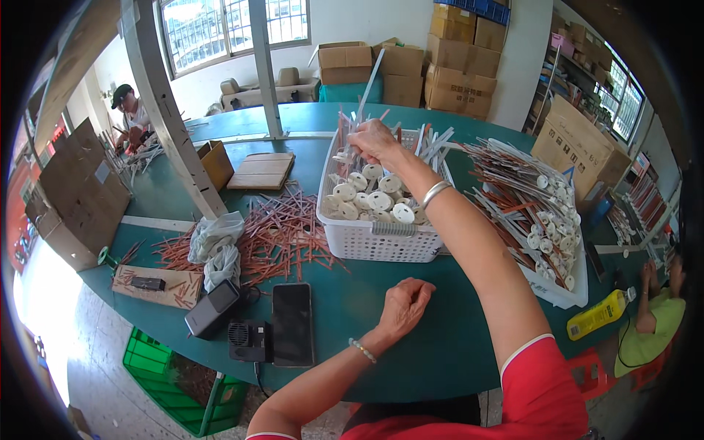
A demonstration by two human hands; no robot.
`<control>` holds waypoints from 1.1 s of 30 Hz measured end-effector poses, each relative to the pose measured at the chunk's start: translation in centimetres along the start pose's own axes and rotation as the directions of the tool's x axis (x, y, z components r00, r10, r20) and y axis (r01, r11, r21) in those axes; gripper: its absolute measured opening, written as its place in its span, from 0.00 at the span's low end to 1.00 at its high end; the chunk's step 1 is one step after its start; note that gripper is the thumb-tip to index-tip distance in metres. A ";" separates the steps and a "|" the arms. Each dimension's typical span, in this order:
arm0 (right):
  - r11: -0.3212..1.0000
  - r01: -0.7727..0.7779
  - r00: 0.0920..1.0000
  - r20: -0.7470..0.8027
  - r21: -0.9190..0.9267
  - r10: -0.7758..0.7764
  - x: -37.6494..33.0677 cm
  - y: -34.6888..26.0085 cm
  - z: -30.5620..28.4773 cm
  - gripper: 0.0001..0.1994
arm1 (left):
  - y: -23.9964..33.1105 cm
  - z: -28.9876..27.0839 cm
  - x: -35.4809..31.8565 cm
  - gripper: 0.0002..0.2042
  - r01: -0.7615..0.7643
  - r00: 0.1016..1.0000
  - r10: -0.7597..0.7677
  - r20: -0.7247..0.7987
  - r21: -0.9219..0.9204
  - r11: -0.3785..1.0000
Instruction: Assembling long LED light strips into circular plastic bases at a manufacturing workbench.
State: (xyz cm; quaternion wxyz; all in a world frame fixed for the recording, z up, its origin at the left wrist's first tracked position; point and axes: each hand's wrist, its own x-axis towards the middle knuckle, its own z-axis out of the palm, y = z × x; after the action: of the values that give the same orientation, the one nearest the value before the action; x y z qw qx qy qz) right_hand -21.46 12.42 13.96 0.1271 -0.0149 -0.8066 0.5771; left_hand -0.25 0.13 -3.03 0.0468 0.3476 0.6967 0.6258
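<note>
In the head view, the right hand (372, 141) reaches over the basket (345, 238), its fingers closed on what looks like a pale strip (372, 81) standing up from it. The left hand (405, 304) lies loosely curled on the table (449, 326); its palm is hidden, so I cannot tell whether it holds anything. The basket stands in front of the person, presumably for easy reach, and its walls keep the discs (380, 201) together. The tray (565, 297) at right likely does likewise. Counted: one basket, one tray, one phone (292, 323), one bottle (601, 315); discs and red strips (286, 235) overlap too much to count.
</note>
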 end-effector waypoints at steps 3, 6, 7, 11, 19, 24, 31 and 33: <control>0.996 -0.054 0.996 0.067 -0.066 0.059 1.3 0.3 2.3 0.09 | -0.3 -0.1 -0.2 0.09 -0.028 0.999 0.028 -0.022 -0.006 1.000; 0.913 -0.180 0.977 0.039 -0.367 0.209 2.6 0.0 2.7 0.05 | 0.0 0.0 -0.1 0.08 -0.048 0.999 0.048 0.000 -0.008 0.999; 0.828 -0.219 0.971 -0.030 -0.516 0.238 2.7 0.2 2.5 0.05 | 0.2 0.1 0.0 0.07 -0.021 1.000 0.021 0.022 0.005 1.000; 0.641 0.068 0.967 -0.108 -0.765 -0.232 4.1 3.3 0.1 0.24 | 0.3 1.8 0.4 0.07 -0.011 0.999 0.012 0.053 -0.020 1.000; 0.587 0.344 0.811 -0.082 -0.733 -0.579 -5.4 0.1 -0.3 0.08 | -1.6 0.1 0.4 0.08 0.056 0.996 -0.056 0.073 -0.007 0.998; 0.525 0.047 0.848 -0.244 -0.850 -0.471 -12.3 1.8 -12.9 0.06 | -1.6 0.0 0.3 0.11 0.011 0.993 -0.011 0.117 -0.003 1.000; 0.319 -0.623 0.703 -0.690 -0.714 -0.173 -16.9 11.1 -36.0 0.09 | -0.5 0.4 0.3 0.07 0.057 0.994 -0.051 0.094 -0.053 0.997; 0.370 -0.667 0.620 -0.757 -0.647 -0.207 -18.8 11.8 -38.3 0.10 | -1.0 0.0 0.1 0.07 0.064 0.994 -0.061 0.085 -0.038 0.997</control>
State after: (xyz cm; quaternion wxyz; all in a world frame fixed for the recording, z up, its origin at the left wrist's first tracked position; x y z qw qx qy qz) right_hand 3.81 48.60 10.96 0.3190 -0.4421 -0.8383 -0.0034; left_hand -0.73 0.23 -3.87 0.1027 0.3507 0.6918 0.6228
